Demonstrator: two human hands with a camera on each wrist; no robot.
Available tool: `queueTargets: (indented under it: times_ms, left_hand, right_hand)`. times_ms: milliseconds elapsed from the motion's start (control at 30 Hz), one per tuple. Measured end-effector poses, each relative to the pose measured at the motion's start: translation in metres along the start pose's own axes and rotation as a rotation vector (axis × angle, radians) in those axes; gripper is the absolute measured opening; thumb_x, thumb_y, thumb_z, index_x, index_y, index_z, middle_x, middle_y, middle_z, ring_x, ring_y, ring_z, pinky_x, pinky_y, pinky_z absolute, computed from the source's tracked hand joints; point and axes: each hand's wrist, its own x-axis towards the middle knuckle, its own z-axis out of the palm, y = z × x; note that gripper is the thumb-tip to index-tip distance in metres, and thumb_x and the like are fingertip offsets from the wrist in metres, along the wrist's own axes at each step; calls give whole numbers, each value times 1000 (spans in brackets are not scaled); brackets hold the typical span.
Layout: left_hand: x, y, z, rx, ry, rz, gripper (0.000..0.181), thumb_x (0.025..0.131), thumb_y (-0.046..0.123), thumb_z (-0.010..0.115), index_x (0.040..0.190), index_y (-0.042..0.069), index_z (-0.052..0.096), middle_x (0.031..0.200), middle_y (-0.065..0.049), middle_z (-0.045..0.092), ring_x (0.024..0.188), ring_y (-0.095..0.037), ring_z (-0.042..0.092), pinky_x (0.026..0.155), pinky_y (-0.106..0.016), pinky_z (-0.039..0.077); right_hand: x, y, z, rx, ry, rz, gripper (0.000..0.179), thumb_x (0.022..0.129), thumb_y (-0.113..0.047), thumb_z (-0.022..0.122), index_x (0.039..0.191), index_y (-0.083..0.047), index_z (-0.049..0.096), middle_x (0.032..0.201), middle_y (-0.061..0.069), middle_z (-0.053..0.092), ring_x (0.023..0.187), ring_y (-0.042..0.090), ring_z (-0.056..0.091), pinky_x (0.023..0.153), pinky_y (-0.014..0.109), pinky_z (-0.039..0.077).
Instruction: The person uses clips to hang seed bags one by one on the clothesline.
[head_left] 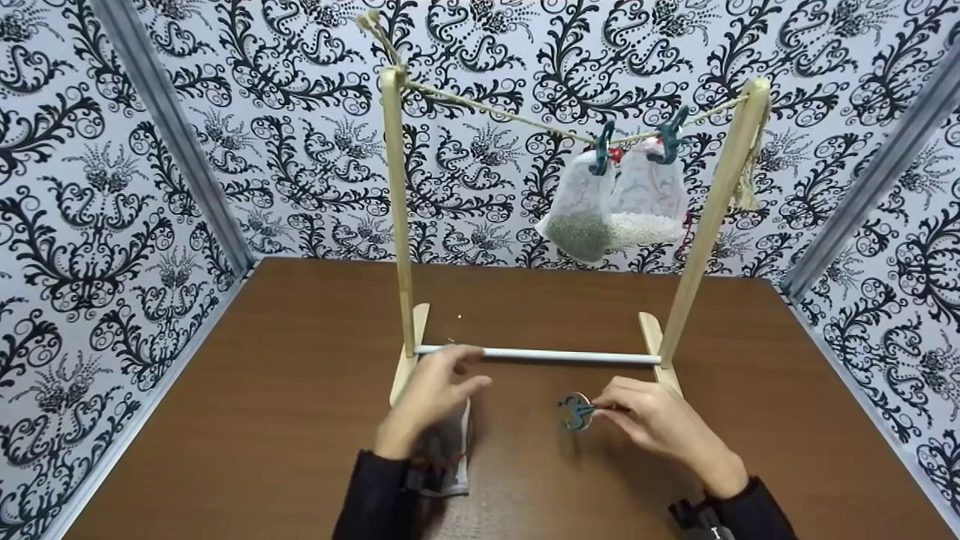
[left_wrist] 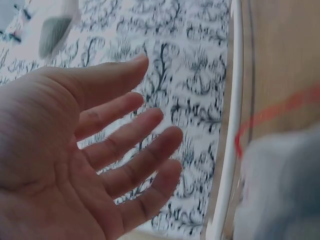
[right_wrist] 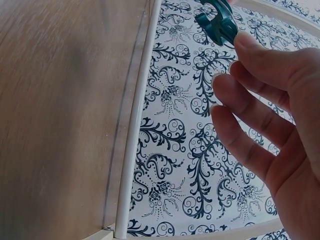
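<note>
My right hand (head_left: 652, 420) pinches a dark green clothespin (head_left: 576, 412) between thumb and fingertips, above the table in front of the rack. In the right wrist view the clothespin (right_wrist: 218, 22) shows at the top, with the thumb on it and the lower fingers loosely bent. My left hand (head_left: 439, 390) hovers with relaxed, spread fingers and holds nothing; its palm (left_wrist: 65, 165) fills the left of its wrist view. Beneath the left wrist lies a mesh bag (head_left: 456, 457) with a red drawstring, partly hidden by the arm. That bag (left_wrist: 285, 185) appears blurred in the left wrist view.
A wooden rack has a left post (head_left: 397, 210), a right post (head_left: 712, 225) and a white crossbar (head_left: 555, 355). On its rope (head_left: 502, 112) green clothespins hold a bag of greenish grains (head_left: 577, 217) and a bag of white grains (head_left: 649, 217). Patterned walls surround the brown table (head_left: 300, 360).
</note>
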Motion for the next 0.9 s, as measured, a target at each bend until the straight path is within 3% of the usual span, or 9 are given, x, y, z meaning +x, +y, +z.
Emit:
queueTargets:
  times_ms: [167,267,400,633,767,900]
  left_hand:
    - [-9,-19,-14,145,-4,-167,42,87,21,81,121,-1,69,121,-18,70,112,-40,65,94,-55,49]
    - [-14,-30,-15,168,-10,-224,45,85,22,81,121,-2,69,119,-18,70,113,-42,63,95,-58,47]
    - [-17,-41,-13,131,-49,-238,41,84,23,82,113,-3,71,105,-17,72,101,-39,67,87,-54,51]
    - [-17,-42,-10,150,-136,-282,30,84,24,81,98,0,68,84,-8,65,75,-23,58,70,-43,48]
    - [-17,-39,-10,160,-168,-286,20,83,18,79,92,3,68,82,-6,66,73,-21,59,67,-42,48]
    - [-18,-39,-10,125,-187,-301,24,85,15,77,103,-1,72,91,-10,72,84,-28,67,76,-46,53]
  right_hand:
    - [-2,2,3,8,-8,-11,29,73,6,86,93,-9,72,88,-3,67,72,5,65,63,15,51]
    - [-4,3,5,4,-54,6,20,80,0,84,92,-11,72,87,-5,67,71,3,63,61,14,50]
    - [-8,3,7,43,-136,36,14,86,-4,81,92,-13,72,85,-5,66,70,2,61,60,13,47]
    - [-9,2,8,86,-198,71,22,81,2,82,91,-14,72,84,-7,65,72,1,60,61,13,47]
    - [-11,2,10,77,-240,109,20,83,1,81,90,-14,70,85,-8,64,73,0,59,62,13,46]
    - [-15,1,9,86,-276,184,15,89,-5,77,91,-15,66,83,-10,61,69,-3,51,59,12,42]
